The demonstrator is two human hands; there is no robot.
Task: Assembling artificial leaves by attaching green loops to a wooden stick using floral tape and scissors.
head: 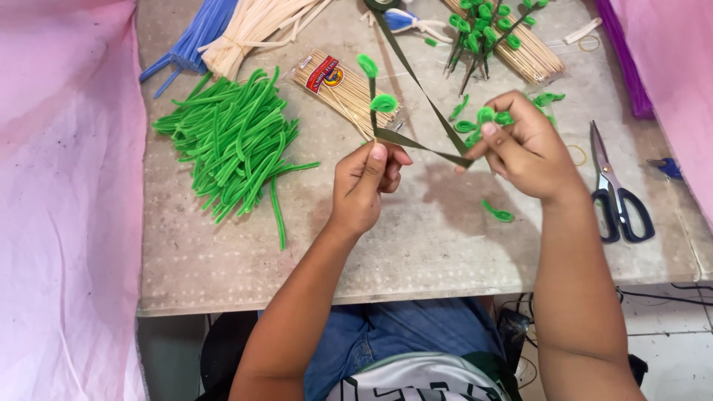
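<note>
Fingers (377, 157) pinch green tape (416, 141); scissors (616, 189), pipe cleaners (230, 145) nearby.

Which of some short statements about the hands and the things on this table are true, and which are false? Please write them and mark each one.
1. The left hand holds a stick with green loops. True.
2. The scissors lie left of the left hand. False: they lie to the right of the right hand.
3. The right hand pinches a dark green tape. True.
4. The loose pile of pipe cleaners is blue. False: it is green.
</note>
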